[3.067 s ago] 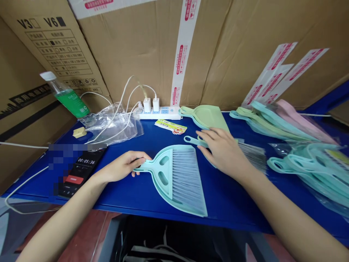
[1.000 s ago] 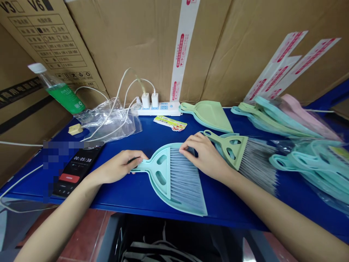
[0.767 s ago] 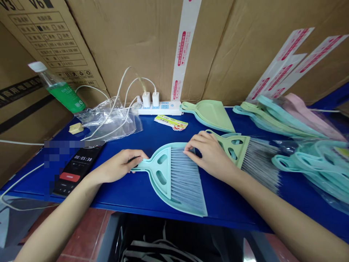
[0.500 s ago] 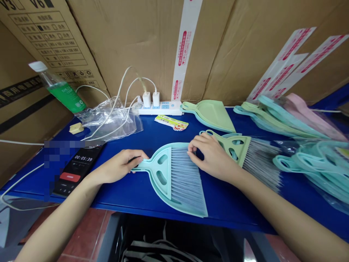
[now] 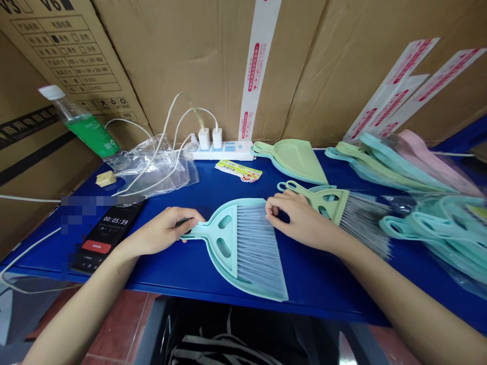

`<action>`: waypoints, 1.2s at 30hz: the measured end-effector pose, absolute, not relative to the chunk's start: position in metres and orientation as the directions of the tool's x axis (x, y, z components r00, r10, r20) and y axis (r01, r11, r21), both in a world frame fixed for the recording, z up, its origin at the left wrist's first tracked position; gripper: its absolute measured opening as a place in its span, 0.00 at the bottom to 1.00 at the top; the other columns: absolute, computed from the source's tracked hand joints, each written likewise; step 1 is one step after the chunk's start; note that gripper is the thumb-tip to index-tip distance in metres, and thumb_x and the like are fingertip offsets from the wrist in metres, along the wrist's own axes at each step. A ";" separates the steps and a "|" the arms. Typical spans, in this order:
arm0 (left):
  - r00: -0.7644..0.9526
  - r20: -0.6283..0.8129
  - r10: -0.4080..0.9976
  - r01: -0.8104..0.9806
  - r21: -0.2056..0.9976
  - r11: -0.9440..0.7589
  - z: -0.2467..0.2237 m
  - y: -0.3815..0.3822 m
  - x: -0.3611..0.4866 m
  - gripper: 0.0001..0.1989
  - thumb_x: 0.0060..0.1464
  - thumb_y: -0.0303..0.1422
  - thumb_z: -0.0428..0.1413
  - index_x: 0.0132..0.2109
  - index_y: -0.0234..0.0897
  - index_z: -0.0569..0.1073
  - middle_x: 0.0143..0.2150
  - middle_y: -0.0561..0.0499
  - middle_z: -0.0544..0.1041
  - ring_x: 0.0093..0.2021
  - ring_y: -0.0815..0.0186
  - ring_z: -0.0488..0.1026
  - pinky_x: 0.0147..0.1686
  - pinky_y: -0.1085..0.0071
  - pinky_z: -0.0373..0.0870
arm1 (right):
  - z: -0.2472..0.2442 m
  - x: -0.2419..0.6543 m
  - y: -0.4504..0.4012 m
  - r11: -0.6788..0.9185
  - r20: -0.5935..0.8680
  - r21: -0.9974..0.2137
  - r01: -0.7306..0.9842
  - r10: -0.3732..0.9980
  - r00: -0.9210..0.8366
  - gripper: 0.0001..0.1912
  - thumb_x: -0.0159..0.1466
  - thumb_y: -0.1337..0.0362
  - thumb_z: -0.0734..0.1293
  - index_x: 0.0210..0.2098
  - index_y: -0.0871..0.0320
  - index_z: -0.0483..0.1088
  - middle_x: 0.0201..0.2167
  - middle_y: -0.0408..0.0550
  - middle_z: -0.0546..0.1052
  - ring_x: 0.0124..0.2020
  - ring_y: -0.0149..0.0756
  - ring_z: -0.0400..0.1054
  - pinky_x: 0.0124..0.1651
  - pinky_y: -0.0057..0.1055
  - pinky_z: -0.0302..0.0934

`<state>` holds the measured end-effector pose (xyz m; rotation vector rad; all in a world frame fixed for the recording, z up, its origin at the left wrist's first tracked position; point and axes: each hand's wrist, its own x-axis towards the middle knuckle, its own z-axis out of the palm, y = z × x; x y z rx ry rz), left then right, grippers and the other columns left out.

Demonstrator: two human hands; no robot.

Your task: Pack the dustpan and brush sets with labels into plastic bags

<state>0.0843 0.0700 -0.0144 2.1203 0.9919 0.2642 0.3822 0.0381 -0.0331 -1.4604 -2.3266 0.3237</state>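
Observation:
My left hand (image 5: pixel 173 228) pinches the handles of a light blue dustpan (image 5: pixel 216 268) and the light blue brush (image 5: pixel 256 248) lying in it, bristles to the right. Just off the pan's upper right corner is my right hand (image 5: pixel 292 218), its fingers curled close together; whether something small is between them cannot be made out. Beyond that hand lies a green brush (image 5: pixel 337 205) with grey bristles, over a light blue one. Behind them a green dustpan (image 5: pixel 299 157) rests on a light blue pan.
Wrapped dustpan sets (image 5: pixel 449 223) fill the right side of the blue table (image 5: pixel 167 276). At the back are a power strip (image 5: pixel 239 150), a label card (image 5: pixel 239 171), a plastic bag (image 5: pixel 163 167) and a tilted bottle (image 5: pixel 89 132). A phone (image 5: pixel 108 235) lies left.
My right hand has shifted slightly right, away from the blue bristles. My left hand still holds the handles, and the pan and brush have hardly moved.

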 end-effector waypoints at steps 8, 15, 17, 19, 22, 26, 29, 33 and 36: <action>0.713 -0.045 0.699 0.617 0.514 -0.596 0.001 0.073 0.086 0.15 0.62 0.36 0.45 0.41 0.38 0.76 0.39 0.51 0.80 0.38 0.66 0.74 0.41 0.72 0.68 | -0.029 0.382 0.036 0.466 0.286 -0.351 0.813 0.879 -0.380 0.10 0.67 0.67 0.58 0.29 0.55 0.64 0.28 0.47 0.72 0.34 0.41 0.63 0.42 0.40 0.54; 0.736 0.090 0.671 0.638 0.240 -0.732 0.020 0.087 0.118 0.15 0.62 0.31 0.44 0.42 0.37 0.76 0.41 0.48 0.80 0.42 0.62 0.75 0.45 0.64 0.70 | -0.040 0.367 0.037 0.634 0.465 -0.269 0.725 0.745 -0.479 0.13 0.68 0.67 0.60 0.49 0.58 0.72 0.38 0.50 0.75 0.40 0.42 0.63 0.44 0.38 0.55; 0.741 0.081 0.666 0.651 0.155 -0.743 0.021 0.095 0.133 0.15 0.61 0.30 0.45 0.42 0.36 0.76 0.41 0.48 0.80 0.42 0.61 0.75 0.45 0.63 0.71 | -0.044 0.364 0.039 0.675 0.513 -0.232 0.700 0.697 -0.502 0.13 0.68 0.68 0.61 0.49 0.58 0.73 0.39 0.50 0.76 0.41 0.41 0.64 0.43 0.37 0.55; 0.735 0.077 0.674 0.669 0.078 -0.739 0.019 0.105 0.148 0.14 0.60 0.29 0.45 0.43 0.36 0.76 0.42 0.47 0.80 0.43 0.60 0.76 0.44 0.63 0.72 | -0.046 0.362 0.041 0.700 0.545 -0.202 0.684 0.661 -0.515 0.12 0.68 0.68 0.62 0.47 0.58 0.75 0.40 0.48 0.78 0.42 0.40 0.64 0.43 0.36 0.54; 0.747 0.118 0.654 0.660 -0.023 -0.751 0.012 0.124 0.167 0.16 0.59 0.25 0.46 0.49 0.35 0.75 0.46 0.45 0.78 0.49 0.59 0.75 0.46 0.64 0.72 | -0.048 0.361 0.045 0.716 0.573 -0.166 0.678 0.630 -0.524 0.10 0.68 0.69 0.63 0.42 0.55 0.76 0.40 0.42 0.81 0.41 0.37 0.65 0.43 0.35 0.53; 0.841 0.061 0.537 0.540 -0.051 -0.840 -0.001 0.152 0.182 0.20 0.58 0.23 0.50 0.58 0.34 0.69 0.58 0.42 0.73 0.58 0.58 0.69 0.57 0.61 0.66 | -0.050 0.363 0.049 0.715 0.592 -0.100 0.691 0.601 -0.536 0.10 0.68 0.68 0.63 0.37 0.54 0.77 0.35 0.40 0.82 0.39 0.37 0.65 0.42 0.35 0.51; 0.867 0.036 0.496 0.497 -0.034 -0.867 -0.007 0.169 0.189 0.21 0.60 0.27 0.52 0.60 0.33 0.67 0.61 0.40 0.70 0.61 0.58 0.67 0.60 0.62 0.62 | -0.048 0.366 0.050 0.717 0.593 -0.022 0.696 0.570 -0.568 0.11 0.68 0.68 0.62 0.35 0.55 0.76 0.33 0.40 0.81 0.38 0.37 0.64 0.43 0.35 0.50; 0.892 0.044 0.450 0.450 -0.004 -0.893 -0.014 0.180 0.194 0.21 0.60 0.31 0.55 0.60 0.38 0.68 0.59 0.45 0.74 0.58 0.61 0.70 0.57 0.66 0.65 | -0.044 0.370 0.049 0.712 0.571 0.076 0.698 0.542 -0.616 0.12 0.69 0.69 0.61 0.32 0.56 0.75 0.30 0.42 0.80 0.38 0.38 0.62 0.44 0.35 0.49; 0.901 0.079 0.427 0.427 0.019 -0.904 -0.019 0.181 0.196 0.18 0.60 0.32 0.55 0.58 0.43 0.71 0.53 0.49 0.78 0.52 0.63 0.75 0.51 0.68 0.69 | -0.042 0.374 0.047 0.696 0.552 0.117 0.709 0.547 -0.629 0.13 0.69 0.68 0.61 0.30 0.57 0.73 0.28 0.44 0.78 0.37 0.38 0.61 0.45 0.36 0.49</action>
